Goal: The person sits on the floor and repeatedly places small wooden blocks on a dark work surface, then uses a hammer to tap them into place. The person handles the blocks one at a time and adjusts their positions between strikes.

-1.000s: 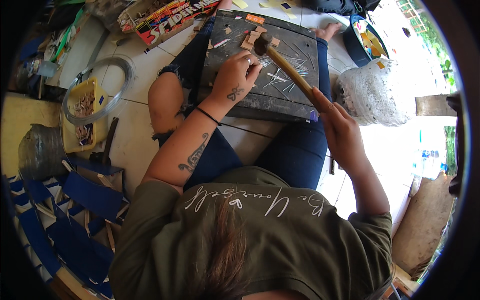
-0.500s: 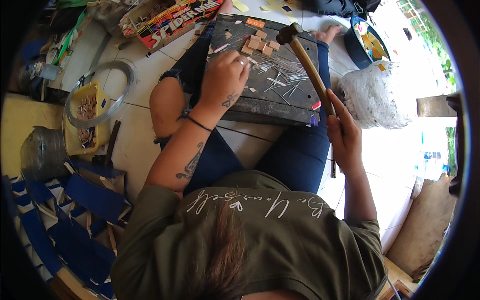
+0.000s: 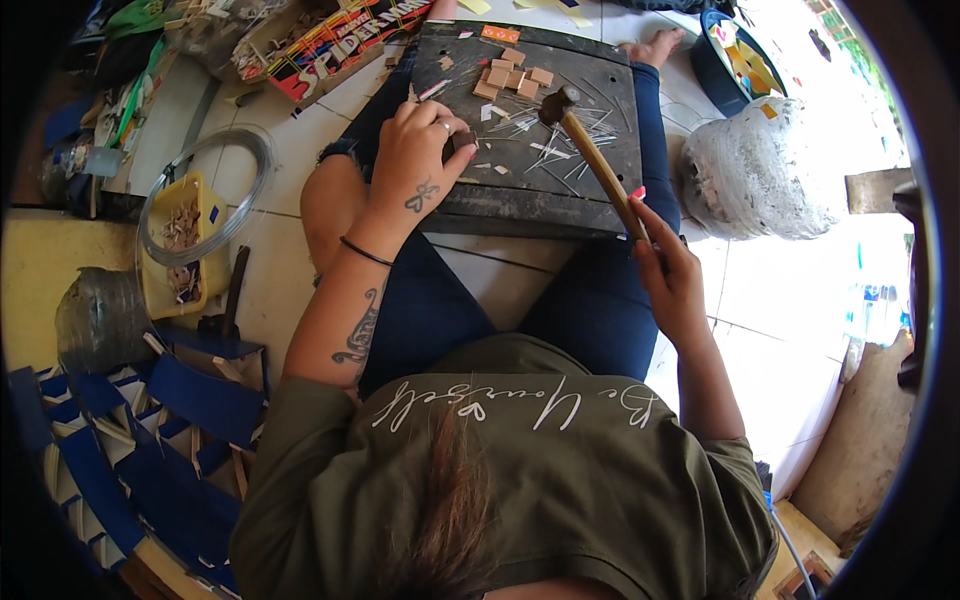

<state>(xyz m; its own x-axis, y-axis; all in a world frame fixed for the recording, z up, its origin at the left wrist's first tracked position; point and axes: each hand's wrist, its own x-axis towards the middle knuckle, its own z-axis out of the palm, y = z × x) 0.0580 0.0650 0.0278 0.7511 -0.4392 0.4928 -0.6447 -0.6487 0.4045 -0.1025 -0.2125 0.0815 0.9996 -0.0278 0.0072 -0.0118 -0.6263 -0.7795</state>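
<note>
A wooden-handled hammer [image 3: 597, 168] is gripped near the end of its handle by my right hand [image 3: 668, 262], its metal head held over the right part of a dark, low board [image 3: 540, 205]. Over the board's left side, my left hand [image 3: 420, 140] curls round a small dark block [image 3: 458, 143], mostly covered by the fingers. Just beyond it lies a cluster of small tan wooden squares [image 3: 512, 78]. Thin metal wire pieces [image 3: 575, 135] are scattered under and around the hammer head, among paper scraps. An orange tag [image 3: 500, 35] lies at the far edge.
At left, a coil of wire [image 3: 262, 160] rests over a yellow basket [image 3: 185, 235] of small wooden pieces. Blue panels [image 3: 205, 395] are piled at lower left. A printed carton [image 3: 340, 50] stands far left. To the right are a plastic-wrapped bundle [image 3: 750, 170] and a dark tub [image 3: 712, 75].
My left hand has moved left and a little nearer on the board, and the dark block now shows in it. The hammer has come down and slightly left with my right hand.
</note>
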